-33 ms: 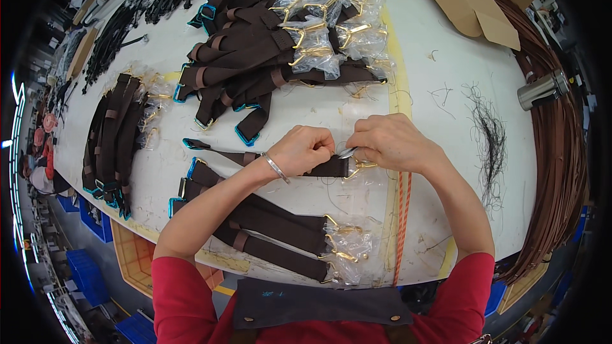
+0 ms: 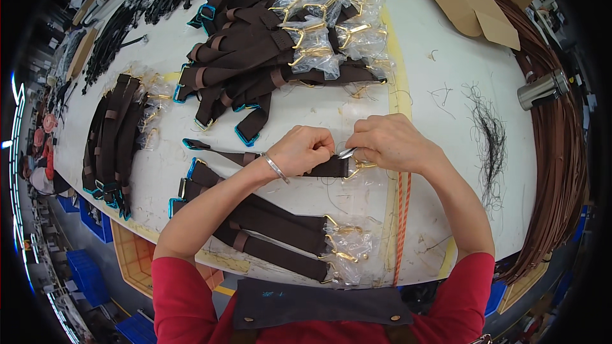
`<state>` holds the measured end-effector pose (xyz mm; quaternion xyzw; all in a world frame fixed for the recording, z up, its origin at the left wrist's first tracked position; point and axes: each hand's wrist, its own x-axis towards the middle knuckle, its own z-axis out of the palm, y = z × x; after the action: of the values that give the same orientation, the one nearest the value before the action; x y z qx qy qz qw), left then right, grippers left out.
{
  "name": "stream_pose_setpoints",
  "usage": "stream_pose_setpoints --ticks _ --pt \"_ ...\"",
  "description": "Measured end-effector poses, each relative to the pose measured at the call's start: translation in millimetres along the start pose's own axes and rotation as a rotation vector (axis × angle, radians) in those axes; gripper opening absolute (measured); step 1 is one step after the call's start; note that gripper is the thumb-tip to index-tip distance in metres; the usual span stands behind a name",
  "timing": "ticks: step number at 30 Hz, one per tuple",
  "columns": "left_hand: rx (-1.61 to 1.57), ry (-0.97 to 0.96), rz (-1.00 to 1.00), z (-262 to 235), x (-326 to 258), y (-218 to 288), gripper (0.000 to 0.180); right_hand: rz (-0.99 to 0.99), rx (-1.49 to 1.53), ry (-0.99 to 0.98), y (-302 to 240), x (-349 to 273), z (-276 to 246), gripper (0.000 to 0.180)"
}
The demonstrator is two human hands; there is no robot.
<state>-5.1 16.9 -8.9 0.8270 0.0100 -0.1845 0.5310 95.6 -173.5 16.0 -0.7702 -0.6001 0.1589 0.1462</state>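
Observation:
A dark brown webbing strap [image 2: 331,168] lies across the table before me, a gold hook [image 2: 361,166] at its right end. My left hand [image 2: 302,150], with a silver bangle at the wrist, is closed in a pinch over this strap; what its fingertips grip is too small to make out. Right beside it, my right hand [image 2: 386,142] is closed on small silver thread snips [image 2: 346,153], whose blades point left at the left fingertips. More brown straps [image 2: 280,224] with gold hooks in clear plastic lie nearer to me, partly under my left forearm.
A large pile of similar straps [image 2: 245,51] lies at the back, a smaller bundle [image 2: 112,134] at the left. Loose dark threads [image 2: 491,146] lie at the right, near long brown strips [image 2: 554,172] and a metal cylinder [image 2: 542,91]. Cardboard [image 2: 465,0] is at the back right.
The snips' silver blades show more clearly and have turned slightly beside the left fingertips. Both hands stay in place, and the straps have not moved.

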Motion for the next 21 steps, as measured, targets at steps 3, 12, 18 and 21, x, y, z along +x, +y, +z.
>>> stream_pose_setpoints --ticks 3,12,18,21 --pt "-0.041 -0.017 -0.046 -0.7 -1.0 3.2 0.011 0.002 0.030 0.000 0.7 0.4 0.2 0.016" --pt "-0.097 -0.048 -0.099 -1.8 0.0 2.8 0.010 0.041 0.087 -0.028 1.4 -0.2 1.9 0.013" --pt "-0.096 -0.035 -0.086 -0.9 -1.1 1.3 0.010 0.047 0.156 0.016 1.7 -1.3 5.8 0.015" --pt "-0.088 -0.032 -0.077 -0.8 -1.5 1.3 0.010 0.054 0.151 0.008 0.9 0.2 4.5 0.015"
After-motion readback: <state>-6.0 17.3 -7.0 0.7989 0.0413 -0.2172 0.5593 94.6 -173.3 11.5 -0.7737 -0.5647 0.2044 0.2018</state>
